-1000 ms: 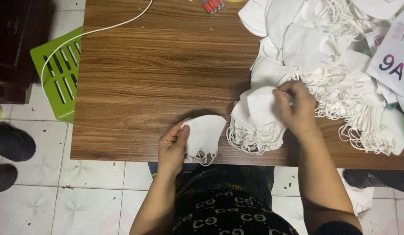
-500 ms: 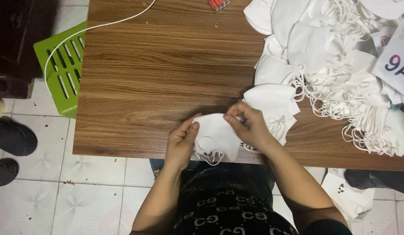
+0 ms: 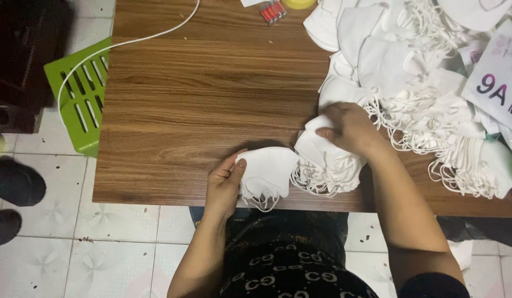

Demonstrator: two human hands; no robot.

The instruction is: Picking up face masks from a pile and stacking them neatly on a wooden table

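The left hand [image 3: 224, 185] sits at the near edge of the wooden table [image 3: 201, 110], thumb and fingers pinching the left side of a folded white mask [image 3: 268, 175], which lies flat on the wood with its elastic loops trailing over the table edge. Just to its right, touching it, is a small stack of white masks [image 3: 322, 165] with a tangle of ear loops spilling out underneath, and the right hand [image 3: 350, 128] is down on top of that stack, fingers curled and pressing on the uppermost mask; whether it actually grips one, I cannot tell. Beyond the right hand, a big heap of loose masks [image 3: 421, 72] covers the far right of the table, cords everywhere. A white cable [image 3: 129, 43] curves across the top left corner of the table. On the tiled floor [image 3: 63, 243] to the left stands a green slatted stool [image 3: 82, 94], and at the far edge lie red batteries [image 3: 271, 11].
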